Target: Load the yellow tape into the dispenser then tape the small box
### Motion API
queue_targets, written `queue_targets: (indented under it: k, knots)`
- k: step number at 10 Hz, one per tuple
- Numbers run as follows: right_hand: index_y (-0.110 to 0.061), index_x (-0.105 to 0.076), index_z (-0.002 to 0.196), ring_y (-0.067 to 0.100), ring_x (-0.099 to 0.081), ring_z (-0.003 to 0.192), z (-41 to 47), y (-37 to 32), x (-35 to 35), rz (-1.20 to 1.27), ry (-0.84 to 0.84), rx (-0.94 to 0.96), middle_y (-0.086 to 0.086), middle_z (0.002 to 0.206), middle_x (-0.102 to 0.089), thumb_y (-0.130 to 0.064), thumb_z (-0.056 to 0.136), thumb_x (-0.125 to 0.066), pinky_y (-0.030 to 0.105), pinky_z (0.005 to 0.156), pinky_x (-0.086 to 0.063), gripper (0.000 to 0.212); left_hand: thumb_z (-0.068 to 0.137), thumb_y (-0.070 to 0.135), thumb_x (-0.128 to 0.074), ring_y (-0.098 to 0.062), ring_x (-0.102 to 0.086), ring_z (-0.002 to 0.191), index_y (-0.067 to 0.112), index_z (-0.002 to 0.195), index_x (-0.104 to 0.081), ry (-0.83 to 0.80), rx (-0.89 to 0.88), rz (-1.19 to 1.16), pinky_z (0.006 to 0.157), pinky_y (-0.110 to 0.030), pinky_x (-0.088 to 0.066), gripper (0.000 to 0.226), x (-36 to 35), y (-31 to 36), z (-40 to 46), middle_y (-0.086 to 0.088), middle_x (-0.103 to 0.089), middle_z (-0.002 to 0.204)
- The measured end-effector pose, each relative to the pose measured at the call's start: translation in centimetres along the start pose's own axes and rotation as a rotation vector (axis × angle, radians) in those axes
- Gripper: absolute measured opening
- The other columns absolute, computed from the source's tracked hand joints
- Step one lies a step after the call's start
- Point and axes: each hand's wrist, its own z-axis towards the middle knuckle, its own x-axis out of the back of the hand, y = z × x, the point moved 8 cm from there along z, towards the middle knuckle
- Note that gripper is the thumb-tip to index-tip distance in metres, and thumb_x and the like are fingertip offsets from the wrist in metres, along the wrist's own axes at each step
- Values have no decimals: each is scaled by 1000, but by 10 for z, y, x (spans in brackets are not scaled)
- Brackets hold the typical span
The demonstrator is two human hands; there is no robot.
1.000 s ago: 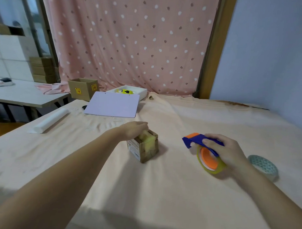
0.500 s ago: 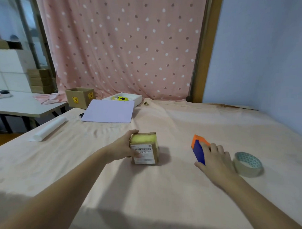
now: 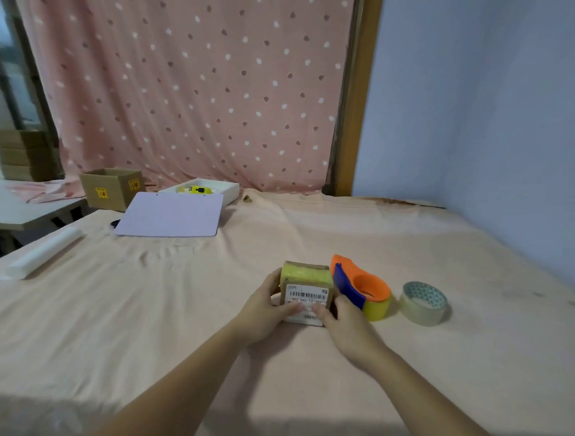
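The small cardboard box (image 3: 306, 285) sits on the peach cloth with yellow tape across its top and a barcode label facing me. My left hand (image 3: 265, 310) grips its left side, and my right hand (image 3: 344, 321) grips its right front corner. Just right of the box lies the orange and blue dispenser (image 3: 359, 284) with the yellow tape roll (image 3: 379, 307) loaded in it; no hand touches it.
A clear tape roll (image 3: 425, 302) lies right of the dispenser. At the back left are a lilac board (image 3: 170, 218), a white tray (image 3: 230, 191), an open cardboard box (image 3: 112, 189) and a white roll (image 3: 45, 253). A blue wall runs along the right.
My right hand let go of the dispenser, which now lies on the cloth, and moved left onto the small box. The left hand turned the box so the label faces me.
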Motion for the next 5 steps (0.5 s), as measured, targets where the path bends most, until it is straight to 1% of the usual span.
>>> queue_targets:
  k: [1, 2, 3, 4, 5]
  knots:
    - [-27, -61, 130, 15, -64, 117, 1, 7, 0, -36, 19, -50, -5, 123, -70, -43, 101, -55, 38, 99, -51, 34, 97, 31, -65, -1, -67, 110, 39, 142, -40, -56, -11, 114, 94, -23, -52, 52, -15, 4, -6, 17, -72, 122]
    - [-26, -62, 134, 14, -64, 117, 0, 6, 0, 6, 15, -58, -7, 126, -71, -38, 102, -56, 33, 97, -49, 34, 92, 50, -56, -7, -67, 110, 40, 138, -42, -29, 5, 231, 101, -37, -50, 49, -18, 0, -5, 18, -71, 121]
    - [-28, -62, 135, 12, -64, 112, -1, 6, 3, -22, 14, -50, -9, 126, -71, -39, 103, -56, 25, 88, -46, 35, 86, 64, -50, -14, -68, 109, 43, 134, -43, -14, 39, 342, 99, -42, -50, 52, -19, -4, -4, 16, -72, 120]
    - [-24, -62, 136, 10, -64, 110, -2, 3, 5, 42, -3, -32, -11, 120, -71, -31, 101, -63, 3, 76, -44, 36, 82, 72, -53, -14, -66, 114, 43, 133, -46, -63, 59, 423, 102, -43, -49, 59, -13, -6, 0, 17, -71, 124]
    - [-22, -57, 141, 13, -70, 113, -1, -5, 17, 173, -25, 20, -7, 120, -75, -26, 93, -75, 23, 93, -57, 51, 74, 75, -64, -21, -56, 133, 29, 157, -25, -60, 124, 438, 108, -34, -42, 102, 4, -2, 2, 6, -57, 146]
